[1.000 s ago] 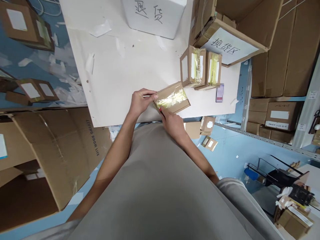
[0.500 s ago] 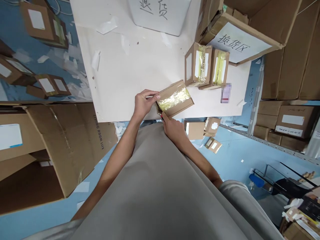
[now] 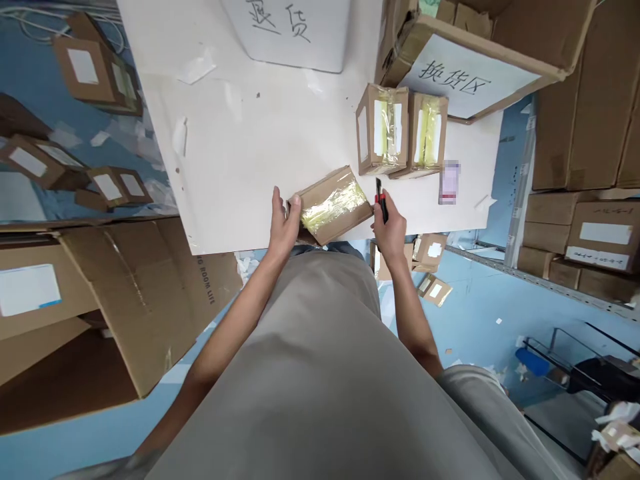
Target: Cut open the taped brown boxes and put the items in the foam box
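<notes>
A small cardboard box [image 3: 334,203] with shiny yellowish tape along its top lies tilted at the table's front edge. My left hand [image 3: 285,225] grips its left end, thumb on top. In my right hand [image 3: 391,227], a utility knife [image 3: 383,203] with a black and red handle is held, its dark blade pointing away from me. The knife is just off the box's right corner; I cannot tell whether that hand touches the box. Two taped boxes stand behind it on the right, a nearer one [image 3: 383,130] and a second one [image 3: 429,137] beside it.
On the white table [image 3: 225,147] are a white bin [image 3: 295,40] with handwriting, a large open carton [image 3: 465,73] with a paper sign, a purple packet [image 3: 449,183] and paper scraps. An open carton [image 3: 145,293] stands at left. More boxes lie on the blue floor [image 3: 475,320].
My right hand has moved right with the knife, from the box's left end to its right end. My left hand has shifted its hold on the box, which has slid slightly left.
</notes>
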Available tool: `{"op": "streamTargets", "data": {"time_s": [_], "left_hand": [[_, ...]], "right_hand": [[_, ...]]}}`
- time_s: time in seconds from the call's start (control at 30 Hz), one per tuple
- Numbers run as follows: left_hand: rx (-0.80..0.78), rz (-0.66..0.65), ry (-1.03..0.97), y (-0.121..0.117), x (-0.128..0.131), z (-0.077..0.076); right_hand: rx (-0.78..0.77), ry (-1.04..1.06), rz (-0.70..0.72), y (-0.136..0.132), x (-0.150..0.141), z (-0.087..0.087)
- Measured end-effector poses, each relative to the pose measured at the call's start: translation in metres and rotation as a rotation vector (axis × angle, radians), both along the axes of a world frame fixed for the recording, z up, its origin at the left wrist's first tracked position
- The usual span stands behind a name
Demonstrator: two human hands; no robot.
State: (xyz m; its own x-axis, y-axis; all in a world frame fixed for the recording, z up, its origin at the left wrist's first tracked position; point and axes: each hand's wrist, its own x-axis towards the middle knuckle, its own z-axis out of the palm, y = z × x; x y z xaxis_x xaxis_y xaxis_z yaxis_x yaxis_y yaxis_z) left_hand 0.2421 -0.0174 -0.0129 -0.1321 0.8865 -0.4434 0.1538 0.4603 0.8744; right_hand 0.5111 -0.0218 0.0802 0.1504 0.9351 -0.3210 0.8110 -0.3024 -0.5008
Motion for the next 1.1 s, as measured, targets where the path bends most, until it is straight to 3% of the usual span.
{"op": "streamTargets", "data": {"time_s": [0.13, 0.27, 0.4, 0.5, 0.67, 0.8, 1.1], "left_hand": [[0.059, 0.007, 0.052, 0.025, 0.012, 0.004], [0.073, -0.178, 0.130, 0.047, 0.007, 0.013], [0.045, -0.290, 0.193, 0.046, -0.011, 0.020], [-0.016, -0.248, 0.168, 0.037, -0.012, 0.019], [0.033, -0.112, 0.038, 0.029, 0.018, 0.015], [0.119, -0.148, 0.115, 0.035, 0.031, 0.016], [0.171, -0.158, 0.162, 0.040, 0.031, 0.008]], "right_hand": [[-0.013, 0.076, -0.093, -0.020, -0.010, -0.006], [-0.074, 0.072, -0.103, -0.037, -0.014, 0.001], [-0.123, 0.118, -0.124, -0.037, -0.009, 0.003], [-0.118, 0.116, -0.130, -0.033, -0.009, 0.001], [-0.145, 0.050, -0.069, -0.028, -0.015, 0.004], [-0.208, 0.001, -0.050, -0.026, -0.018, 0.013], [-0.300, -0.065, -0.048, -0.020, -0.031, 0.031]]}}
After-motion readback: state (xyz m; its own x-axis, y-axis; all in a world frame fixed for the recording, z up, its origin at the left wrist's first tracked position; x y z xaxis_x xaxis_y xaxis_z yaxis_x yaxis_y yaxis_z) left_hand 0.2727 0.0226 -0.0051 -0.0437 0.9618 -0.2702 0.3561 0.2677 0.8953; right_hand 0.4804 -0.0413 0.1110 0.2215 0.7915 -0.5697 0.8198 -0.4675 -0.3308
